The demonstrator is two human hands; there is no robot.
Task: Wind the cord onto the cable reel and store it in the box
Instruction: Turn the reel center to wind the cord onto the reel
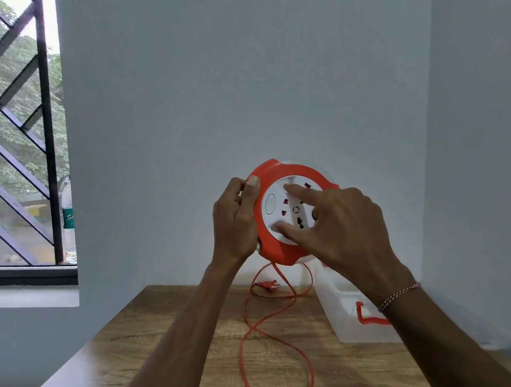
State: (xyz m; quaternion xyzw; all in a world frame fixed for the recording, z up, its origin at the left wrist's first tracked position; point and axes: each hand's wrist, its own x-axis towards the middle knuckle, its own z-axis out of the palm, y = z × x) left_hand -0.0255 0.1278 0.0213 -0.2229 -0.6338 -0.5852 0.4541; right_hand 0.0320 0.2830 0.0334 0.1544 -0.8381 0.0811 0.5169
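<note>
Up in the air above a wooden table [173, 335], the left hand [235, 222] gripped the orange rim of a cable reel [280, 179]. To its right, the right hand [343, 217] lay open, fingertips [288, 187] pressing the white socket face. Below both hands, the orange cord [251, 329] hung in loose loops, its plug [268, 285] on the tabletop. Under the right wrist stood a clear plastic box [347, 317].

The right hand [349, 217] covers the right half of the reel [278, 191]. The right forearm hides part of the box [347, 314]. The cord [251, 329] runs off the bottom edge. The bottle [68, 218] label is cut by the window frame, unreadable.
</note>
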